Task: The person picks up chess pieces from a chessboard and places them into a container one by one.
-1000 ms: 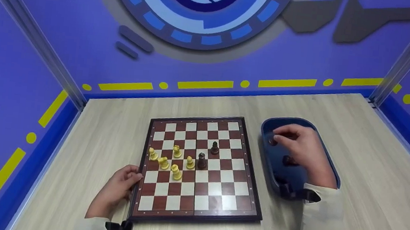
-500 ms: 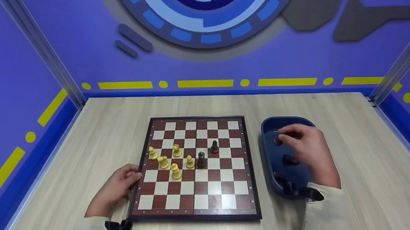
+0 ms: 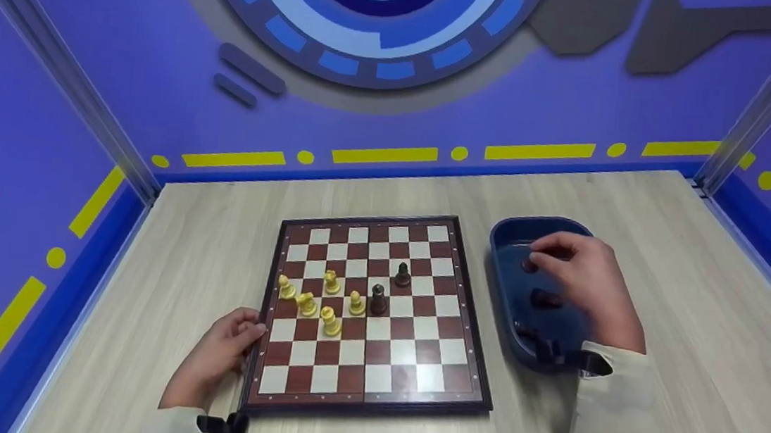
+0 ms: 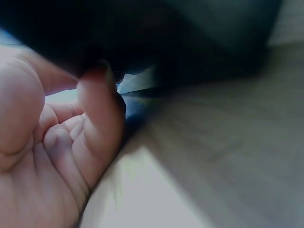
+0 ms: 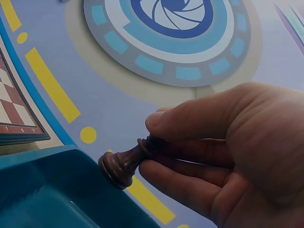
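Over the dark blue tray, my right hand pinches a dark brown chess piece between thumb and fingers. Its base points down to the left in the right wrist view; the fingers hide its top. My left hand grips the left edge of the chessboard, thumb near the top rim; the left wrist view shows curled fingers against the board's dark, blurred side. Several yellow chess pieces stand on the board's left half. Two dark pieces stand right of them, a taller one and a smaller one.
More dark chess pieces lie in the tray, partly hidden by the right wrist and its strap. The tray stands just right of the board on a pale wooden table. Blue-purple walls enclose the table's back and sides.
My right hand, with the dark chess piece, has shifted slightly to the right over the tray. My left hand keeps its hold on the board, and the pieces on it stand as before.
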Available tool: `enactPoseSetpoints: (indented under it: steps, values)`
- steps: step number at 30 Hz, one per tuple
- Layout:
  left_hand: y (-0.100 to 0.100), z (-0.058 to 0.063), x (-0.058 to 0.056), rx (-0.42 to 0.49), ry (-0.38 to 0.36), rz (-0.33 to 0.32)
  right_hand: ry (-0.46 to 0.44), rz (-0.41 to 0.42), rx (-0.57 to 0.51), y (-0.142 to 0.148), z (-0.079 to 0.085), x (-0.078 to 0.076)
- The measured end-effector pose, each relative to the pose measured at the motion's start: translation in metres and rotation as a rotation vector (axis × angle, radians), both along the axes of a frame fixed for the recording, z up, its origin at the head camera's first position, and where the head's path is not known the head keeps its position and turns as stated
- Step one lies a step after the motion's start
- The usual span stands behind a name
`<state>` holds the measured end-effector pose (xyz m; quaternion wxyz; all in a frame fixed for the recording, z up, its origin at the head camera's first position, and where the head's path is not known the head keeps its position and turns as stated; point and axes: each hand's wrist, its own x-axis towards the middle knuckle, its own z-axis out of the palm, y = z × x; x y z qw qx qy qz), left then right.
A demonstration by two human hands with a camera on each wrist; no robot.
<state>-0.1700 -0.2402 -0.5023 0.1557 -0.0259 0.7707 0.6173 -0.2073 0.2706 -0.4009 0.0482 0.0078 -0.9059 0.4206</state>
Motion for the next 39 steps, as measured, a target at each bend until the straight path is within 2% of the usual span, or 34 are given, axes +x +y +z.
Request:
enactPoseSetpoints:
  steps: [11, 23, 33, 39]
  values:
    - [0.0, 0.001, 0.0, 0.003, -0.007, 0.011, 0.01, 0.0, 0.026, 0.006, 0.001, 0.001]
    - [0.0, 0.0, 0.0, 0.022, 0.006, -0.002, -0.026, -0.005, 0.062, 0.012, -0.001, 0.001]
    - [0.002, 0.0, 0.0, 0.022, 0.007, 0.025, -0.063, -0.053, 0.054, 0.014, 0.002, 0.003]
    - [0.002, 0.001, 0.001, 0.026, -0.008, 0.028, -0.044, -0.03, 0.064, 0.01, 0.0, 0.003]
